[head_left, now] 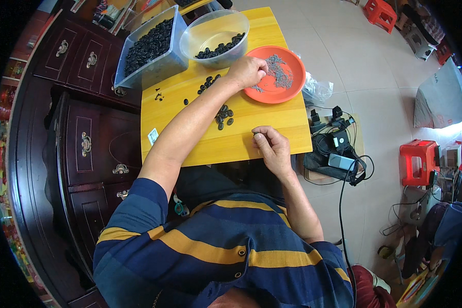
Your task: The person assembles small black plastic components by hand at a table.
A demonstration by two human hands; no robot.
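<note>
My left hand (248, 72) is stretched across the yellow table to the orange plate (299, 87). Its fingers are pinched together at the left part of the plate, beside a spread of small thin grey metal pins (281, 77); what they hold, if anything, is hidden. Near the front right edge of the table, my right hand (274, 149) has thumb and forefinger closed on a small black oval piece (255, 134). Loose black oval pieces (224, 117) lie in a group left of that hand. More of them (207, 83) sit partly behind my left forearm.
A clear rectangular bin (159, 77) full of black pieces stands at the table's far left. Beside it is a round clear tub (190, 43) with some pieces. Dark wooden drawers (95, 136) border the left side. Cables and adapters (339, 138) lie right of the table.
</note>
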